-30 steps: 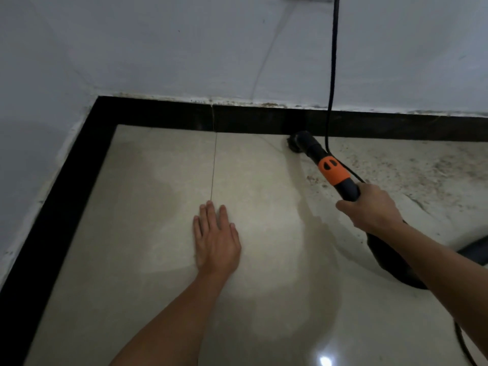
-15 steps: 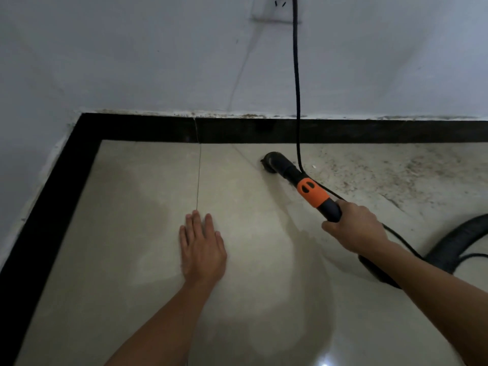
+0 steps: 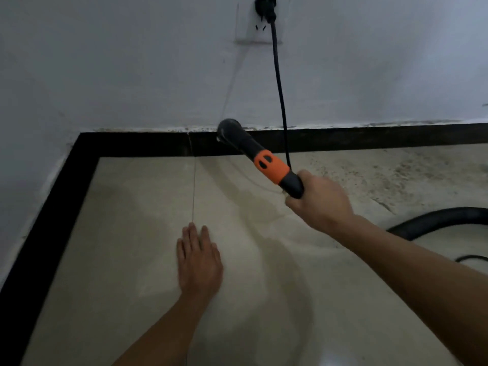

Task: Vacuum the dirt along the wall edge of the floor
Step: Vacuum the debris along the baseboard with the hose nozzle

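My right hand (image 3: pixel 320 204) grips the black vacuum nozzle (image 3: pixel 248 146) just behind its orange collar (image 3: pixel 272 166). The nozzle is lifted off the floor, and its round mouth (image 3: pixel 228 129) sits in front of the top edge of the black skirting (image 3: pixel 369 137) on the far wall. My left hand (image 3: pixel 199 262) lies flat on the beige floor tile (image 3: pixel 137 233), fingers straight. Dirt (image 3: pixel 412 175) speckles the floor along the wall to the right of the nozzle.
A black power cord (image 3: pixel 280 96) hangs from the plug in a white wall socket (image 3: pixel 257 25), passing just right of the nozzle. The vacuum's black hose (image 3: pixel 443 220) curves across the floor at the right. Black skirting (image 3: pixel 50 220) also lines the left wall.
The nozzle has risen from the floor up to the height of the skirting's top edge. My view has tilted upward, bringing the socket into sight. My left hand stays flat on the tile.
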Motion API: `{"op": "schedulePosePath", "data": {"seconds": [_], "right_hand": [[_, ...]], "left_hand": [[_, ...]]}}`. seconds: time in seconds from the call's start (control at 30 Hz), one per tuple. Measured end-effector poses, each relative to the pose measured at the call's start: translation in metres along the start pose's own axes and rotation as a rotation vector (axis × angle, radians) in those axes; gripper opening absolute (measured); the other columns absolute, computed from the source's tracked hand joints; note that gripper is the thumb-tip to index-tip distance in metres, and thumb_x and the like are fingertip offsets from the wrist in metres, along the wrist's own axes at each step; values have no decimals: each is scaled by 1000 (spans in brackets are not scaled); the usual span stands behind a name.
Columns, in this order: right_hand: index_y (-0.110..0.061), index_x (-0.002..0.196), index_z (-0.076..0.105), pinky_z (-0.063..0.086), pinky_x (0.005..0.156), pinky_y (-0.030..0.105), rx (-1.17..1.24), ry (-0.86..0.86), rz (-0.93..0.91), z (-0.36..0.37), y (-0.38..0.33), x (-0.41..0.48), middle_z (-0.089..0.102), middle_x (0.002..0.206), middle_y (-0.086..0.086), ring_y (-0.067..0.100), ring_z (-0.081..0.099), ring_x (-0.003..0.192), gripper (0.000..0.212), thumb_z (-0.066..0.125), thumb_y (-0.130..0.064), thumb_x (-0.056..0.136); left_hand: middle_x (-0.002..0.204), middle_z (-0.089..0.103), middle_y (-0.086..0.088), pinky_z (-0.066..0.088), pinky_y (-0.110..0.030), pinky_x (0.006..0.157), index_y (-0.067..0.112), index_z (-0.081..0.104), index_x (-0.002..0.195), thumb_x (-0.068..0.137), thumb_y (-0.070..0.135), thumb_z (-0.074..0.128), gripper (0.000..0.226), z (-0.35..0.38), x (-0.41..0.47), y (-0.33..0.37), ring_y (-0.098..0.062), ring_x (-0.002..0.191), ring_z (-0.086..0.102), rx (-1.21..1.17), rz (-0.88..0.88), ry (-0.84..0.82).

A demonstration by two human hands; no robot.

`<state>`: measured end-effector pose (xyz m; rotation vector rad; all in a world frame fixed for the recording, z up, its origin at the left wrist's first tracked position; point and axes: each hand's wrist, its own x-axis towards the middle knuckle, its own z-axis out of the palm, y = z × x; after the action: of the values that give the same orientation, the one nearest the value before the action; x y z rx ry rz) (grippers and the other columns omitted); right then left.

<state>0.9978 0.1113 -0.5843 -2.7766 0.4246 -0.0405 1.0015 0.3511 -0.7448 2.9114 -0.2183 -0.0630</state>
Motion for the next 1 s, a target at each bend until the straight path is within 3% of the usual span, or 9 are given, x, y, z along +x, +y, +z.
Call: {"op": "schedulePosePath", "data": {"seconds": [0.17, 0.37, 0.53, 0.63, 0.83, 0.93, 1.0], "right_hand": [[-27, 94, 42, 37, 56, 30, -63, -2, -45, 12, -44, 47, 45, 67, -7, 8, 43, 56, 27, 66, -35, 83], [-25, 100, 53, 45, 54, 29, -68, 36, 200, 7, 52, 18, 55, 68, -4, 15, 55, 59, 26, 70, -37, 83], [-22, 98, 55, 35, 49, 25, -66, 105, 359, -17, 110, 11, 56, 67, -1, 16, 54, 57, 25, 72, -32, 82], [-17, 101, 59, 36, 52, 26, -34, 111, 409, -26, 123, 7, 57, 69, 2, 18, 55, 59, 26, 73, -29, 82], [-27, 91, 56, 46, 50, 26, 43, -112, 334, -10, 103, -35, 63, 68, -2, 15, 62, 57, 23, 74, -31, 79], [-32, 88, 53, 43, 48, 24, -84, -236, 267, 5, 96, -57, 61, 70, -9, 8, 59, 58, 20, 70, -40, 80], [-34, 86, 50, 37, 47, 21, -84, -240, 266, 9, 95, -60, 59, 70, -11, 4, 57, 58, 21, 68, -42, 82]], "left_hand": [[151, 36, -22, 24, -46, 116, 6, 45, 143, 94, 35, 15, 64, -3, -2, -6, -33, 143, 30, -1, 20, -13], [146, 42, -24, 30, -49, 113, 3, 50, 138, 93, 32, 21, 61, -3, -2, -4, -36, 138, 37, -4, 29, -3], [146, 42, -25, 30, -49, 112, 2, 50, 138, 93, 33, 20, 62, -3, -2, -4, -37, 138, 37, -3, 31, -3], [146, 41, -26, 30, -50, 112, 2, 50, 138, 92, 33, 20, 63, -3, -3, -3, -38, 138, 37, -1, 35, 13], [137, 49, -30, 36, -51, 105, -2, 56, 130, 91, 31, 24, 60, -7, -3, 0, -42, 129, 47, 24, 56, 33], [113, 62, -28, 50, -48, 85, 1, 68, 110, 86, 20, 51, 36, -21, 13, 0, -43, 105, 61, 71, 72, -42], [110, 61, -16, 48, -40, 84, 9, 65, 111, 89, 23, 56, 27, -41, 40, 0, -35, 104, 58, 86, 60, -130]]}}
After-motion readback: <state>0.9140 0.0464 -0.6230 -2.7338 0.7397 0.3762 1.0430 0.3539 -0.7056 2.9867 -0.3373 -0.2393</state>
